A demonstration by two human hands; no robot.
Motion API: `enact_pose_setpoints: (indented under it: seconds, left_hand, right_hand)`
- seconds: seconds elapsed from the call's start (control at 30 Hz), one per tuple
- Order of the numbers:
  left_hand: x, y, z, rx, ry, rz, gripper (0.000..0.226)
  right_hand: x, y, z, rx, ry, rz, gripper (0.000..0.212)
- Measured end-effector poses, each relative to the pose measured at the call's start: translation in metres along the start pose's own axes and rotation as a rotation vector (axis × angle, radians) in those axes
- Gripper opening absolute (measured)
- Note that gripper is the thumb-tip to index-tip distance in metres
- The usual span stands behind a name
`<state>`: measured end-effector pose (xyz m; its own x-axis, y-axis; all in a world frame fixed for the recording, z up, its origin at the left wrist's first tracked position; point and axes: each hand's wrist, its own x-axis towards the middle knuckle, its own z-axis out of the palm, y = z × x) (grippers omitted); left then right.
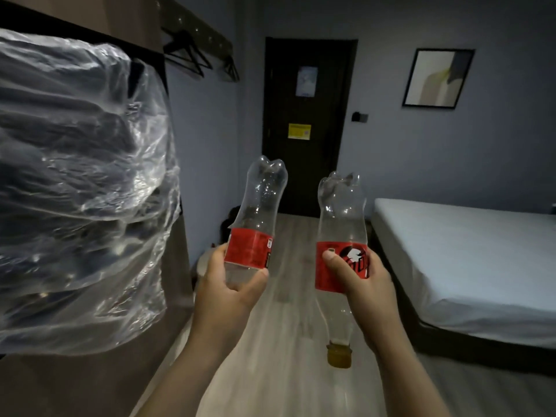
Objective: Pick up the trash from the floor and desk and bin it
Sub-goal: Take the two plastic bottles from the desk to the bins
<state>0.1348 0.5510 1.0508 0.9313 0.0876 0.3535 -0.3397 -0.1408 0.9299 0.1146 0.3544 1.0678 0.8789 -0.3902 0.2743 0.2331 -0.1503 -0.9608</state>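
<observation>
Each of my hands holds an empty clear plastic bottle with a red label, bottom end up. My left hand [230, 284] grips the left bottle [258, 212] at its neck end, just below the label, and the bottle tilts slightly right. My right hand [361, 281] grips the right bottle [341, 218] around the label; its yellow cap [339, 356] points down at the floor. The two bottles are apart, side by side at chest height.
A large clear plastic bag [78, 191] over dark contents hangs close on the left against a brown unit. A bed [469, 266] with a white sheet stands at right. Wooden floor [288, 341] runs ahead to a dark door [307, 124]. Something dark sits by the wall near the door.
</observation>
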Motion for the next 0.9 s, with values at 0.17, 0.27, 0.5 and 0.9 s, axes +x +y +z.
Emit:
enact_pose_setpoints:
  seconds: [0.17, 0.27, 0.5, 0.9]
  left_hand:
    - [0.062, -0.017, 0.043, -0.017, -0.048, 0.007, 0.043]
    - [0.108, -0.029, 0.063, -0.025, -0.087, -0.007, 0.043]
    - [0.228, -0.055, 0.109, -0.075, -0.145, 0.002, 0.049]
    - [0.378, -0.104, 0.230, -0.082, -0.184, 0.022, 0.041]
  right_hand:
    - [0.067, 0.019, -0.006, 0.001, 0.052, -0.008, 0.043]
    - [0.114, 0.030, 0.004, -0.003, 0.063, 0.000, 0.053]
    - [0.228, 0.052, 0.023, -0.062, 0.141, -0.006, 0.067]
    - [0.413, 0.121, 0.006, -0.023, 0.167, -0.009, 0.056]
